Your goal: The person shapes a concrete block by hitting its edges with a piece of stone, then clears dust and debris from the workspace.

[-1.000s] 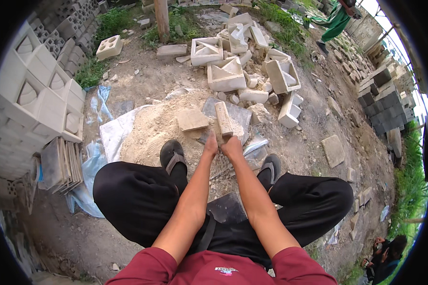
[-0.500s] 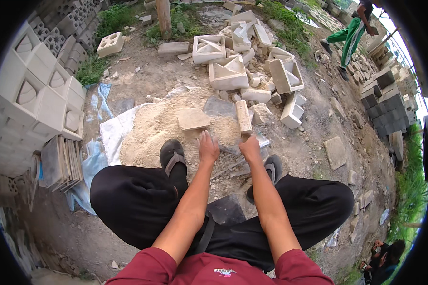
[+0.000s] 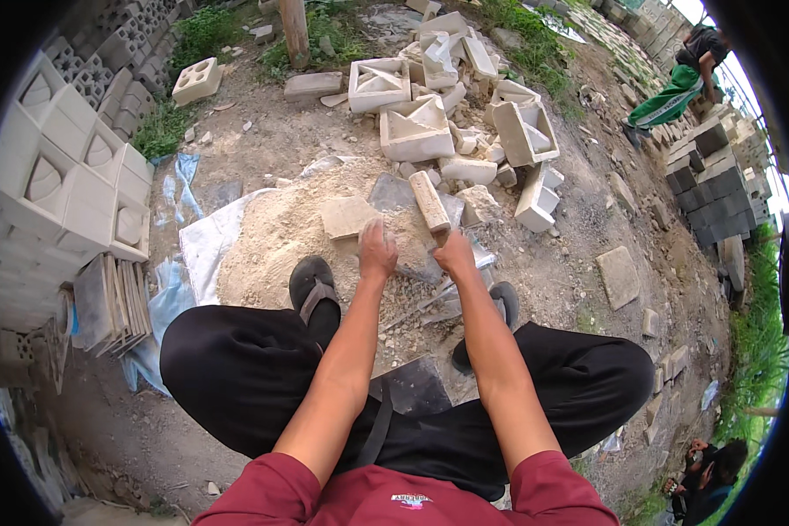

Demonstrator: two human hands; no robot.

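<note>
My left hand (image 3: pixel 378 252) holds the near right corner of a flat, pale concrete piece (image 3: pixel 347 216), its fingertips partly hidden against the edge. The piece rests on a heap of crumbly, sandy rubble (image 3: pixel 272 241). Closed around a short dark handle, my right hand (image 3: pixel 455 252) grips a mallet (image 3: pixel 429 201) with an oblong, dust-covered block head. Its head points away from me over a dark flat slab (image 3: pixel 393 192), to the right of the concrete piece.
Broken hollow blocks (image 3: pixel 416 131) are piled just beyond. Stacked pale blocks (image 3: pixel 70 175) and thin leaning boards (image 3: pixel 112 302) stand left. A wooden post (image 3: pixel 294 33) rises at the back. At far right a person in green trousers (image 3: pixel 671 98) bends beside grey blocks (image 3: pixel 710 184); another person (image 3: pixel 714 478) is lower right.
The mallet's head has swung left, so it now slants. My left hand stays at the concrete piece. The person in green trousers has moved right and bent toward the stacked blocks.
</note>
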